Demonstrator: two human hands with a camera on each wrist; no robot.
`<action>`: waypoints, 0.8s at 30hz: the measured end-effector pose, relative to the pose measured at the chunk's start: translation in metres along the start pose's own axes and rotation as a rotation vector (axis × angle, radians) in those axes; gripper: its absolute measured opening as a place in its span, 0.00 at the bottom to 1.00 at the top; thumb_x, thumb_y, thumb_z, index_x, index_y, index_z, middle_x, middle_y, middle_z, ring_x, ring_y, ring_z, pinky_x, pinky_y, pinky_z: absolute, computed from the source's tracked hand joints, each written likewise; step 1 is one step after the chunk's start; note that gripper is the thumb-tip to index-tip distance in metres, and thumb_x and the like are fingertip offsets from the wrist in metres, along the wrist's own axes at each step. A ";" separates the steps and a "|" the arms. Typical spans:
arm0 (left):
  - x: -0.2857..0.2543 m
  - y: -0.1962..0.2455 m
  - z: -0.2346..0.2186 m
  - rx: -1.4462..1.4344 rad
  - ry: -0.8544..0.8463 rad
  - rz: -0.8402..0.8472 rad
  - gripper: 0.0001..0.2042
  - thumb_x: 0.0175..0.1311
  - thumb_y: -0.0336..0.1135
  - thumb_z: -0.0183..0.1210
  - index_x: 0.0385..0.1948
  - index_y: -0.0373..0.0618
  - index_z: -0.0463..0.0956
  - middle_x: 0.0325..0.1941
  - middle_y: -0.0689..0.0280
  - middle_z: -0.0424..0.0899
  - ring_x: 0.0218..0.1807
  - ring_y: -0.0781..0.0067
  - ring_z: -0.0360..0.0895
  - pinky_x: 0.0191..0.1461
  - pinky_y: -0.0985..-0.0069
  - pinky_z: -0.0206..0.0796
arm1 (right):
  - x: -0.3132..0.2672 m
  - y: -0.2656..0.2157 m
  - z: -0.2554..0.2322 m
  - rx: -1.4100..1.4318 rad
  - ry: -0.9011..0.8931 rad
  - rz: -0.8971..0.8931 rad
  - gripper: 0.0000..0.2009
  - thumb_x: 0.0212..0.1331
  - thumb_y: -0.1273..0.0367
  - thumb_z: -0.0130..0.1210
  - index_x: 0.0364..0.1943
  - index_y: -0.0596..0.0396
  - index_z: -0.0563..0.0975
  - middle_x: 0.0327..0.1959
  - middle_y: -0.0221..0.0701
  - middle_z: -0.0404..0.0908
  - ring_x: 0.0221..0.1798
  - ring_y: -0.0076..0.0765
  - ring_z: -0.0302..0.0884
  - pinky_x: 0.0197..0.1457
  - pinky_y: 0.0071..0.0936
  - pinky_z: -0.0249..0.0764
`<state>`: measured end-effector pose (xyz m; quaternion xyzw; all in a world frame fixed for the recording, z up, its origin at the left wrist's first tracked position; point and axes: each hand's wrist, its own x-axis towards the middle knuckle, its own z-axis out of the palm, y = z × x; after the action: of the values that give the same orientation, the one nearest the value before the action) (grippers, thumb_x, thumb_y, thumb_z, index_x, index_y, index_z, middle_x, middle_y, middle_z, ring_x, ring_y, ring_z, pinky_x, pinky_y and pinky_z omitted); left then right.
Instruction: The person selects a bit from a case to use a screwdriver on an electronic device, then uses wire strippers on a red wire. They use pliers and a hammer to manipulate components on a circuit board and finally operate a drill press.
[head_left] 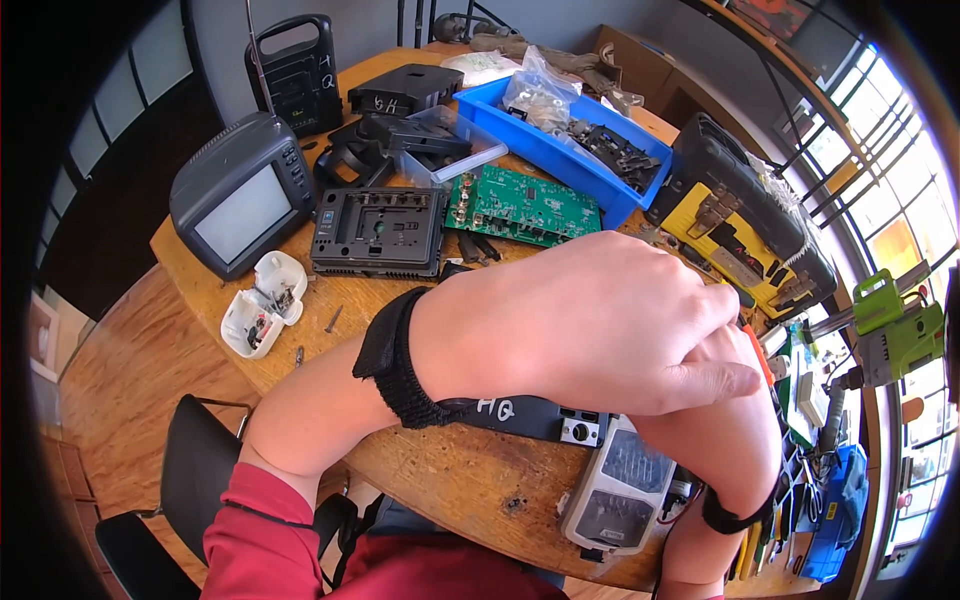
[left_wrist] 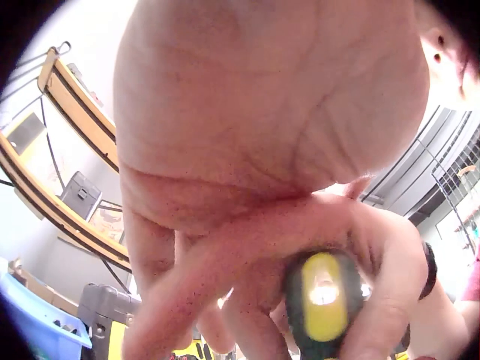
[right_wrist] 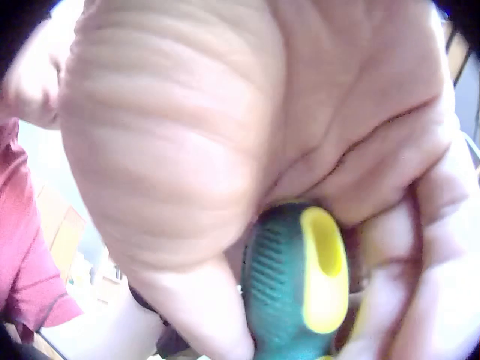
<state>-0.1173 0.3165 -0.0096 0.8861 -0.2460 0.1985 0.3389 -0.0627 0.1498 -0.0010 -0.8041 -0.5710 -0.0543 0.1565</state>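
Right wrist: I see right hand gripping handle, long axis running down-frame from palm, tip hidden. Left hand crosses over right, farther off; its finger hold I can't tell.

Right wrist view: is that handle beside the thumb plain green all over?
No, the handle is green with a bright yellow section on one side.

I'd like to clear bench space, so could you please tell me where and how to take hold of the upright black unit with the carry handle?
Grip the carry handle by its top bar, probably from above and the right: the unit stands upright, the handle loops over an opening, and a thin antenna rises before the unit's left side.
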 end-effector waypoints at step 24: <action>-0.001 0.000 0.004 0.106 0.083 0.032 0.27 0.73 0.54 0.54 0.32 0.30 0.81 0.28 0.45 0.85 0.36 0.43 0.86 0.44 0.56 0.78 | 0.003 0.011 0.010 -0.088 0.054 0.017 0.04 0.49 0.74 0.59 0.29 0.54 0.82 0.29 0.40 0.84 0.31 0.54 0.82 0.33 0.44 0.78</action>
<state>-0.1175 0.3143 -0.0126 0.8898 -0.2349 0.2533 0.2983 -0.0527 0.1527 -0.0115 -0.8131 -0.5569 -0.1001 0.1367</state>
